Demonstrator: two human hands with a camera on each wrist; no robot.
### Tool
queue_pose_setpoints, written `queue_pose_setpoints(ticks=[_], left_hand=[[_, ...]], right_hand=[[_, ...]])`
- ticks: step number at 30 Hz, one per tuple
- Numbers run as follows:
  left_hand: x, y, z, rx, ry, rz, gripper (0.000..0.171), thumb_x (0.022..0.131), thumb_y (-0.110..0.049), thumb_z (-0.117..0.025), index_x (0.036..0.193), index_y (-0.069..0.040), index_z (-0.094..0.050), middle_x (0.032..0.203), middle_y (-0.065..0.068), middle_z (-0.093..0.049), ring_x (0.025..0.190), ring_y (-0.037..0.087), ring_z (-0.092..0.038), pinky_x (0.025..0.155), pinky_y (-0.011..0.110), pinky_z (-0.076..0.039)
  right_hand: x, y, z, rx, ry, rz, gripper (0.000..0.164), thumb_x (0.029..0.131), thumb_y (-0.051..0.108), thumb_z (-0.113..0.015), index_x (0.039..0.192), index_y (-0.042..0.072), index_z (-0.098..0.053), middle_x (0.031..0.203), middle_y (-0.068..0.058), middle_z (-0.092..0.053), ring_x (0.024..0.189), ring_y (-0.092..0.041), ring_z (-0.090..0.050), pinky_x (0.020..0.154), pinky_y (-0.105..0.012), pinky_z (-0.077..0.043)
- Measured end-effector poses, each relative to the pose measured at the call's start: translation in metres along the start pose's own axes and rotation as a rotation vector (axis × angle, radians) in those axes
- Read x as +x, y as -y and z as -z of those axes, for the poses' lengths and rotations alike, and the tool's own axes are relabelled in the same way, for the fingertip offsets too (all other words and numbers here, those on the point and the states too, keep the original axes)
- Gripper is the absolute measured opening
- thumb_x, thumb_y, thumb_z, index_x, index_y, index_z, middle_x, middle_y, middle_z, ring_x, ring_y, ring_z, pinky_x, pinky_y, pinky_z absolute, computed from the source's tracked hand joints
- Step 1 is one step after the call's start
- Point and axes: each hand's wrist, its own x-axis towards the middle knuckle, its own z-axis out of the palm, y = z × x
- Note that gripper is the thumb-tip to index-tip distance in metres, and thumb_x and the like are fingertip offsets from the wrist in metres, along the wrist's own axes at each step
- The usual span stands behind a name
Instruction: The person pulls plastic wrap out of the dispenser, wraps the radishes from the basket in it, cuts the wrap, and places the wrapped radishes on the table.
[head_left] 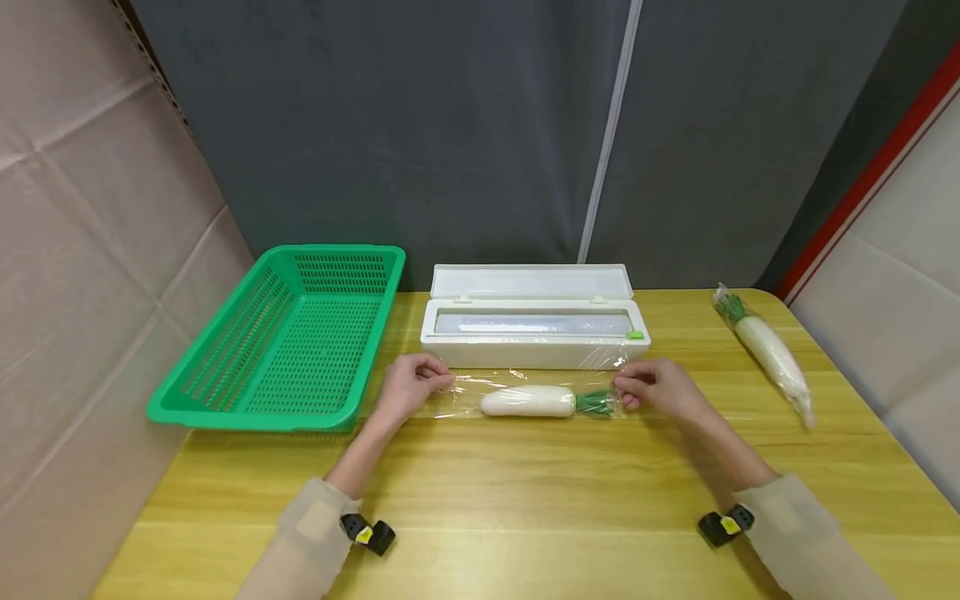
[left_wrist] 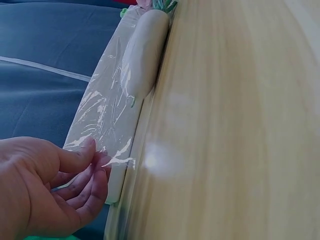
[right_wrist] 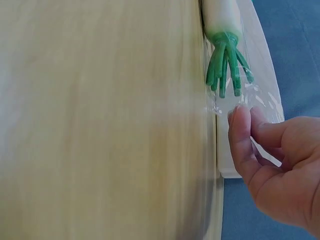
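Note:
A white radish (head_left: 528, 401) with green stalks (head_left: 596, 404) lies on the table under or within clear cling film (head_left: 465, 392). At the bare end of the radish, my left hand (head_left: 408, 385) pinches the film's left edge between thumb and fingers, as the left wrist view shows. Past the stalks, my right hand (head_left: 660, 387) pinches the film's right side; the right wrist view shows its thumb and forefinger (right_wrist: 240, 127) meeting at the film. Just behind stands a white cling film dispenser (head_left: 536, 354), its lid (head_left: 532, 282) raised, with film reaching its front.
A green perforated basket (head_left: 360, 367) stands at the left. On the right side of the table (head_left: 480, 517) lies another radish wrapped in film (head_left: 772, 354). A green slider (head_left: 636, 335) sits at the dispenser's right end. A grey curtain (head_left: 412, 142) hangs behind.

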Motion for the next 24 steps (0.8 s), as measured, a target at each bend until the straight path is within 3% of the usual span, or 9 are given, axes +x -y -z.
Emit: queue_pose_setpoints(ticks=[11,18,24], left_hand=[[-0.002,0.003,0.006,-0.017,0.003,-0.010,0.009,0.089,-0.006,-0.076,0.093,0.001,-0.073,0.081,0.009,-0.070,0.072,0.017,-0.062,0.064,0.023,-0.051],[-0.004,-0.001,0.009,0.033,-0.068,-0.084,0.009,0.088,-0.007,-0.078,0.093,-0.001,-0.073,0.082,0.008,-0.071,0.075,0.018,-0.064,0.069,0.027,-0.053],[-0.006,-0.006,0.009,0.047,-0.103,-0.108,0.007,0.090,-0.009,-0.076,0.093,-0.003,-0.074,0.086,0.007,-0.071,0.080,0.022,-0.066,0.077,0.035,-0.055]], right_hand=[[-0.007,-0.003,0.011,0.056,-0.015,-0.069,0.026,0.101,0.013,-0.063,0.113,-0.011,-0.064,0.093,-0.015,-0.070,0.076,-0.016,-0.066,0.068,-0.029,-0.058],[-0.011,-0.001,0.018,-0.001,-0.047,-0.019,0.028,0.102,0.015,-0.063,0.112,-0.010,-0.066,0.090,-0.015,-0.069,0.075,-0.017,-0.066,0.066,-0.029,-0.058],[-0.014,0.003,0.025,-0.047,-0.085,0.020,0.029,0.104,0.017,-0.060,0.112,-0.010,-0.066,0.086,-0.015,-0.068,0.073,-0.015,-0.065,0.065,-0.031,-0.057]])
